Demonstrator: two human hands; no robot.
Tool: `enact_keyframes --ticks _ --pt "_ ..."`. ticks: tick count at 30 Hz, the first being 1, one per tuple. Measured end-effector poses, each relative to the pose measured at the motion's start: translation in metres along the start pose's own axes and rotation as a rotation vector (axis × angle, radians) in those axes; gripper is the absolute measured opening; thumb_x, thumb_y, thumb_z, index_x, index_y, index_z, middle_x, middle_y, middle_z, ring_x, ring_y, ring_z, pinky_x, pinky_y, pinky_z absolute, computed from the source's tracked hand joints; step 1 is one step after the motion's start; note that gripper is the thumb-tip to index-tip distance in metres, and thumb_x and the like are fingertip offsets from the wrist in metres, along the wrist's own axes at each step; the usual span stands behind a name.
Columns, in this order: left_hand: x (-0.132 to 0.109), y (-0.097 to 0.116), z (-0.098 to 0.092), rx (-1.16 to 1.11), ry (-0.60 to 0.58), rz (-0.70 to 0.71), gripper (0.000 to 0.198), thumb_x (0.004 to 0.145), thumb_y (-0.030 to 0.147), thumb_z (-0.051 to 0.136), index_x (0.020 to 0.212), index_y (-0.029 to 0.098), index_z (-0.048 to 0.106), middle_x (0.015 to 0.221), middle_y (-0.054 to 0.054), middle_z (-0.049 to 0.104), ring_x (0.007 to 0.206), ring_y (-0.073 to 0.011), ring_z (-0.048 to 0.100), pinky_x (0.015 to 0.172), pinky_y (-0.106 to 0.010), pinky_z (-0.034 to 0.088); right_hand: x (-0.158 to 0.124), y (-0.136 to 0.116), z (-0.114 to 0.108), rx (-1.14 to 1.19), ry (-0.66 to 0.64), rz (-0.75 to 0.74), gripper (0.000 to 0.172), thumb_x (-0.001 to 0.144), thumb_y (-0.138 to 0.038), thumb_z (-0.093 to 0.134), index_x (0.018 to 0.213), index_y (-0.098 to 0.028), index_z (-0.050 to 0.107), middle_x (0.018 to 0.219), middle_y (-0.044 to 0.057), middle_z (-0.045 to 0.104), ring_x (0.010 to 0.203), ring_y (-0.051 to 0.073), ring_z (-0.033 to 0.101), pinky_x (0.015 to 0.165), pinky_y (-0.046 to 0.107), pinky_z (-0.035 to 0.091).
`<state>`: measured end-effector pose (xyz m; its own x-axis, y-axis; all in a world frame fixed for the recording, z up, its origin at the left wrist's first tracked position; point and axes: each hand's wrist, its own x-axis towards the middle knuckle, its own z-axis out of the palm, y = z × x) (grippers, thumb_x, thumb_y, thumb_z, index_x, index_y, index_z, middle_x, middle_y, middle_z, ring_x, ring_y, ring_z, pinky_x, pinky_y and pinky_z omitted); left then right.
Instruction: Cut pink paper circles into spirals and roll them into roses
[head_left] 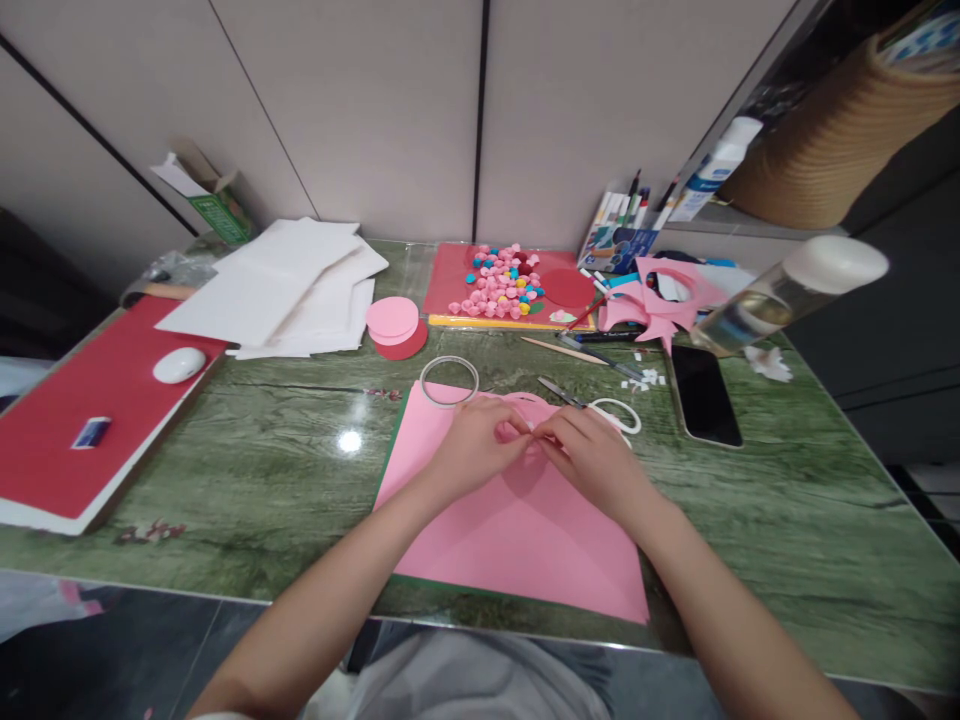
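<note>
My left hand (pixel 491 437) and my right hand (pixel 589 445) meet over a sheet of pink paper (pixel 517 545), thumbs and forefingers pinched together. Whatever lies between the fingertips is small, perhaps pale pink, and mostly hidden. A green edge shows beneath the pink sheet. Beside my left hand, a roll of tape (pixel 424 383) rests across the sheet's far edge. Scissors (pixel 616 412) with white handles lie just beyond my right hand, their blades pointing left.
Small pink, blue and yellow paper pieces (pixel 499 285) are heaped on a red sheet at the back. White papers (pixel 262 290), a red board (pixel 67 430) with a mouse (pixel 180 365), pink scraps (pixel 660 300), a phone (pixel 705 395) and a bottle (pixel 780 295) surround the work area.
</note>
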<state>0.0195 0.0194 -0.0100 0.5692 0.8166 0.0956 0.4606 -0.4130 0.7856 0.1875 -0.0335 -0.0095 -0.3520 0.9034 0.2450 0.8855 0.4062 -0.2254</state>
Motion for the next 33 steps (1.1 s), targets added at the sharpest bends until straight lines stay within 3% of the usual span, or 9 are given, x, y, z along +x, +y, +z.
enact_keyframes --ticks 11,18,24,29,33 --pt "0.001 -0.004 0.000 -0.010 -0.038 0.018 0.010 0.072 0.027 0.061 0.071 0.020 0.068 0.076 -0.001 0.067 0.076 -0.0158 0.057 0.074 -0.028 0.040 0.000 0.001 -0.001 0.096 -0.011 0.031 0.009 0.082 -0.019 0.051 0.082 -0.020 0.060 0.078 0.004 0.061 0.073 0.017 0.055 0.066 0.029 0.040" --pt "0.000 -0.005 0.001 -0.176 -0.083 -0.069 0.011 0.071 0.027 0.059 0.069 0.019 0.066 0.075 -0.001 0.066 0.072 -0.0139 0.057 0.069 -0.025 0.042 0.000 0.001 -0.004 0.258 -0.025 0.082 0.007 0.082 -0.021 0.052 0.081 -0.021 0.059 0.077 0.002 0.060 0.073 0.015 0.054 0.068 0.027 0.041" --pt "0.002 -0.003 -0.005 -0.485 -0.067 -0.203 0.011 0.070 0.026 0.058 0.068 0.016 0.062 0.069 0.000 0.062 0.069 -0.0123 0.055 0.065 -0.024 0.041 0.000 -0.008 -0.009 0.460 0.086 0.306 0.012 0.081 -0.029 0.053 0.090 -0.021 0.057 0.074 0.001 0.057 0.064 0.012 0.054 0.062 0.024 0.042" --pt "0.003 -0.003 -0.006 -0.902 -0.031 -0.225 0.013 0.070 0.027 0.061 0.069 0.015 0.059 0.067 0.001 0.058 0.062 -0.0089 0.052 0.061 -0.022 0.041 0.001 -0.016 -0.001 0.611 -0.123 0.396 0.037 0.077 -0.027 0.055 0.113 -0.024 0.048 0.057 -0.007 0.051 0.050 0.010 0.047 0.049 0.021 0.035" --pt "0.005 -0.004 -0.008 -1.135 0.097 -0.214 0.013 0.065 0.026 0.066 0.066 0.014 0.059 0.068 0.000 0.058 0.066 -0.0092 0.053 0.065 -0.022 0.042 0.002 -0.011 0.005 0.438 -0.080 0.406 0.019 0.074 -0.023 0.054 0.092 -0.023 0.061 0.057 -0.004 0.054 0.052 0.011 0.048 0.050 0.022 0.032"
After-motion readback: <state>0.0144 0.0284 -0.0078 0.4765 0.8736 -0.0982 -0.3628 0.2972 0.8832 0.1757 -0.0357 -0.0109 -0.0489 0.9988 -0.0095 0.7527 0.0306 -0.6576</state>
